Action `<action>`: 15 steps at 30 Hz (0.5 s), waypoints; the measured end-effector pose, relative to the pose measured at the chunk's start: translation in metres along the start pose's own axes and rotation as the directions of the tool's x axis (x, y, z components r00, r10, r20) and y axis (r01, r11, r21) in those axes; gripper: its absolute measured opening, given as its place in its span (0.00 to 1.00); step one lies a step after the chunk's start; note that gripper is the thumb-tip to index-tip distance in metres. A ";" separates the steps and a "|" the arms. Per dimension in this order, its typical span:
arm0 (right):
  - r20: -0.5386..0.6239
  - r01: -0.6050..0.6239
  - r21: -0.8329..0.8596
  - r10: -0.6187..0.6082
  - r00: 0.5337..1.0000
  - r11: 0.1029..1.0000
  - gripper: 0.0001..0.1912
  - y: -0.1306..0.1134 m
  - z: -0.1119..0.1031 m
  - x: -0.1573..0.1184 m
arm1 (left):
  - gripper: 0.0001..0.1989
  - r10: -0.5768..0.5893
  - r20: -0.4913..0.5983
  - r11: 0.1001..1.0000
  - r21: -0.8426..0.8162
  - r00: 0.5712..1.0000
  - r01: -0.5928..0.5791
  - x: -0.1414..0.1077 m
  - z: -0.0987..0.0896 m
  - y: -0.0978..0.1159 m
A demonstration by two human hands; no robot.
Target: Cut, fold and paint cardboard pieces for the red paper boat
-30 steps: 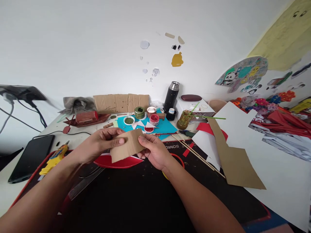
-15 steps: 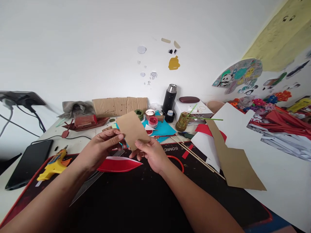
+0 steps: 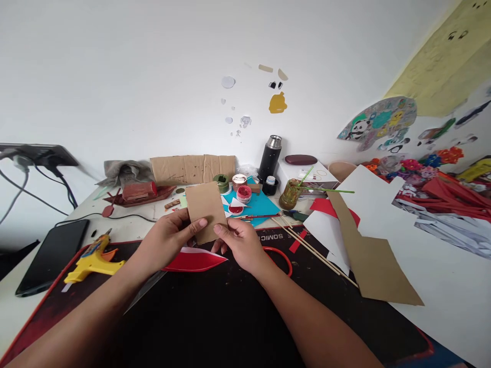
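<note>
Gripping cardboard piece (image 3: 207,207) near its lower end: left hand (image 3: 171,239), grip clamped on left edge; right hand (image 3: 242,243), grip clamped on lower right corner. Most of piece projects above 2 grips; red boat-shaped form (image 3: 196,261) lies below, on dark mat (image 3: 215,317).

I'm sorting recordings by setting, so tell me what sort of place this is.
Most likely a craft workspace, perhaps at home: the yellow glue gun, the open pot of red paint and the small cardboard piece held up in front all suggest it.
</note>
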State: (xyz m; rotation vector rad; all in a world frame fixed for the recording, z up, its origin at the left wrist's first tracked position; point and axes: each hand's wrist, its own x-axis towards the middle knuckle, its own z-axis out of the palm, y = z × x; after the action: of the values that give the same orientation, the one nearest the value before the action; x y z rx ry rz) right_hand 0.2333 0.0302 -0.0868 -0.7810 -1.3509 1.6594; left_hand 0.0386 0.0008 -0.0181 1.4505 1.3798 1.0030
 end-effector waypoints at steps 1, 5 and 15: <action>0.008 -0.005 -0.003 0.005 1.000 1.000 0.28 0.000 0.001 -0.001 | 0.28 -0.004 0.003 1.000 -0.007 1.000 0.004 0.000 0.001 -0.001; 0.035 -0.020 0.023 0.019 0.999 1.000 0.30 -0.002 0.003 -0.003 | 0.26 -0.059 0.026 0.989 -0.138 0.998 0.062 0.002 0.001 -0.004; -0.136 0.082 0.000 -0.081 0.987 0.997 0.27 -0.008 -0.014 0.005 | 0.21 -0.287 0.014 0.837 -0.483 0.958 0.258 0.007 -0.010 -0.003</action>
State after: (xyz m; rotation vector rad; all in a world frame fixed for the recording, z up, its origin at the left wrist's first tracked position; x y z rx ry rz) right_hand 0.2450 0.0418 -0.0823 -0.8101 -1.2655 1.5182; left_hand 0.0285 0.0081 -0.0183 0.8330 1.2202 1.1081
